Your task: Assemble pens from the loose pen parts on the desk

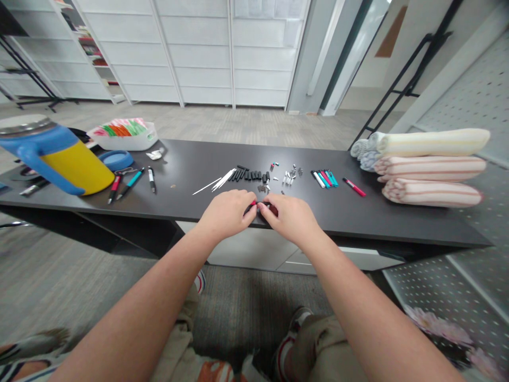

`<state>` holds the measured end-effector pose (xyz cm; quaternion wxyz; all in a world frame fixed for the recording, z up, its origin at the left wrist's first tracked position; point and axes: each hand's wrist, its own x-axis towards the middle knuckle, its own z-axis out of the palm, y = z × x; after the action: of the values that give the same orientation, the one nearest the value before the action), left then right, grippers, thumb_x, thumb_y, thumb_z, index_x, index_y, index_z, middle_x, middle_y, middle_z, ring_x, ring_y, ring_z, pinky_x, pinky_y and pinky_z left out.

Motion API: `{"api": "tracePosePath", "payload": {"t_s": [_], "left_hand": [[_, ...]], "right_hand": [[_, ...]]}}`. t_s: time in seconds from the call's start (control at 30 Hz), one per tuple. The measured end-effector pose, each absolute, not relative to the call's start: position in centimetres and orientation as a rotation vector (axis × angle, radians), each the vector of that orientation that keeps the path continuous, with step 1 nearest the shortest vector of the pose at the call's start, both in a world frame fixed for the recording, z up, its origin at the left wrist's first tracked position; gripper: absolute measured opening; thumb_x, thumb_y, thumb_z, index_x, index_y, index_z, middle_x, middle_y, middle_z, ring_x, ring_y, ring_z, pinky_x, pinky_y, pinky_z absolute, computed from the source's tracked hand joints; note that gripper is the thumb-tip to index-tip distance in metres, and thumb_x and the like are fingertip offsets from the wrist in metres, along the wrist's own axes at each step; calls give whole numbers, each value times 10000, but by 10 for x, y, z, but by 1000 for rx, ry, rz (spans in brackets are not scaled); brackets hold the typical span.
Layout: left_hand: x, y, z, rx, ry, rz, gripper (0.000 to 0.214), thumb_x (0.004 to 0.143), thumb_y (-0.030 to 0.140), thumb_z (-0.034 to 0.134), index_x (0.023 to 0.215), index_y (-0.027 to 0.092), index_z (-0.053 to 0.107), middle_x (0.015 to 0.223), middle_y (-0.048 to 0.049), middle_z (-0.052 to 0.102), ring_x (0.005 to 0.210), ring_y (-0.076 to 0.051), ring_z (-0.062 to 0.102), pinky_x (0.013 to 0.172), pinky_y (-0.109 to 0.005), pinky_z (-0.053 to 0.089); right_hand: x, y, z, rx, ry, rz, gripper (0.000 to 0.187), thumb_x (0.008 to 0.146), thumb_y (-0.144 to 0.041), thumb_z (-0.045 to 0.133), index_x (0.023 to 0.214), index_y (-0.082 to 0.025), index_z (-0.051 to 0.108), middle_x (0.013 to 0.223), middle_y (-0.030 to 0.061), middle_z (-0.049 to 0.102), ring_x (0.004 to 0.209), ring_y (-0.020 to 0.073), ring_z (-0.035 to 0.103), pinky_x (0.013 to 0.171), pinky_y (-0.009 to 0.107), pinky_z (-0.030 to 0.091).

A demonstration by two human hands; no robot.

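Both my hands meet at the front edge of a black table [397,217]. My left hand [227,213] and my right hand [290,216] are closed around a small red and black pen [254,206], their fingertips pinching it between them. Just beyond them lie rows of pen parts: thin white refills [217,183], black barrel pieces [248,174], small silver springs and tips [290,174]. Several assembled pens [325,179] in teal, red and white lie to the right, and a single red pen [354,187] lies further right.
A large yellow and blue jug [59,156] stands at the table's left, with three pens [131,183] and a blue lid [116,159] beside it. A white tray of coloured items [124,135] sits behind. Rolled striped towels [431,167] are stacked at the right.
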<state>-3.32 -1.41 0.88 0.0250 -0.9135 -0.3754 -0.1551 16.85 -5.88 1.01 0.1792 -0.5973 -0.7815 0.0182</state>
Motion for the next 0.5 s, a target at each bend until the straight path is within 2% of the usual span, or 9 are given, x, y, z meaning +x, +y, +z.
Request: {"api": "tracePosePath", "payload": {"t_s": [0.33, 0.5], "left_hand": [[-34, -14, 8, -2826, -1149, -484, 218, 1044, 350, 491, 1040, 207, 655, 993, -79, 722, 958, -266, 677, 828, -384, 495], [-36, -13, 9, -2847, -1116, -478, 258, 1067, 366, 455, 1044, 205, 656, 1000, -83, 720, 970, -264, 668, 827, -394, 496]], "right_hand": [[173, -55, 7, -1616, -2188, 103, 254, 1073, -411, 555, 961, -245, 710, 860, 11, 749, 753, 191, 643, 629, 317, 298], [177, -53, 6, -1545, -2194, 158, 289, 1099, -404, 521, 985, -253, 739, 934, 13, 775, 844, 197, 685, 670, 310, 340]]}}
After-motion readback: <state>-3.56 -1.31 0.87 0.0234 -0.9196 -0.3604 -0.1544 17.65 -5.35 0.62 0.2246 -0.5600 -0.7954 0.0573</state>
